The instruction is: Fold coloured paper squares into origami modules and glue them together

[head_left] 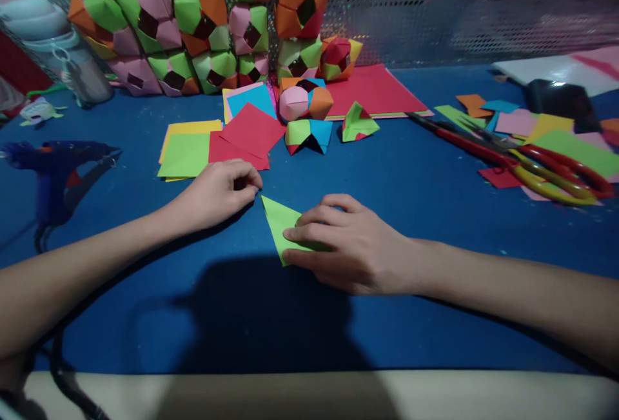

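Note:
A light green folded paper triangle (279, 223) lies on the blue table, one pointed corner toward my left hand. My right hand (355, 246) rests on its right part, fingers stretched and a little apart, covering that side of the paper. Just left of the pointed corner, my left hand (222, 191) is closed with thumb and index tips together; nothing shows between them, and it looks apart from the paper. Behind my left hand lie red paper squares (247, 133) and a green square (186, 155) over yellow sheets.
Folded-paper modules (308, 135) and a green-red folded piece (360, 123) sit ahead. Stacked paper balls (203, 13) stand at the back. A blue glue gun (48, 168) is at left, a bottle (58, 46) behind it. Scissors (522, 155) lie among paper scraps at right.

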The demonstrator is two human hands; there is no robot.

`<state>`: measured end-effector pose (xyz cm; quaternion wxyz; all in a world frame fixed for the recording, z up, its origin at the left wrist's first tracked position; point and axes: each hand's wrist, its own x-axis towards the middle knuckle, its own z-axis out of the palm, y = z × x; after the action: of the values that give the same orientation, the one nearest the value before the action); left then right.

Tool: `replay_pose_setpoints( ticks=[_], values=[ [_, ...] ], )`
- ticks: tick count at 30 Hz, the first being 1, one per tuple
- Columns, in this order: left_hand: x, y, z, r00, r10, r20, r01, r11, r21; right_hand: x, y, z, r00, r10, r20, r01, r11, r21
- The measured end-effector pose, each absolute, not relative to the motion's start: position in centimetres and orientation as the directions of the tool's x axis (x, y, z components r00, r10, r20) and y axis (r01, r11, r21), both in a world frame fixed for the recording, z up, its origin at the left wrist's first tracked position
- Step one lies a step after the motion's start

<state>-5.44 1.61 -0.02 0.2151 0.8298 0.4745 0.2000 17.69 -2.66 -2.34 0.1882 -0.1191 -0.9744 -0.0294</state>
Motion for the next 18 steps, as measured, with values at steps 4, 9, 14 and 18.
replay_pose_setpoints(
  ticks=[4,9,14,18],
  values=[
    [-4.9,0.1,0.6,0.479,0.830,0.287,0.676,-0.557,0.482,17.6,-2.6,-2.3,-0.901,0.221,0.373,0.244,0.970,0.015],
    [-3.9,-2.3,0.2,0.714,0.653,0.252,0.570,-0.752,0.331,17.7,-2.6,-2.3,-0.902,0.224,0.370,0.250,0.968,0.023],
    [-3.9,-4.1,-0.4,0.861,0.498,0.099,0.497,-0.867,0.041,17.6,-2.4,-2.4,-0.900,0.229,0.370,0.251,0.968,0.011],
    [-3.8,-5.2,-0.3,0.868,0.489,0.087,0.497,-0.847,-0.191,17.4,-2.4,-1.7,-0.921,0.252,0.298,0.264,0.965,0.000]
  ],
)
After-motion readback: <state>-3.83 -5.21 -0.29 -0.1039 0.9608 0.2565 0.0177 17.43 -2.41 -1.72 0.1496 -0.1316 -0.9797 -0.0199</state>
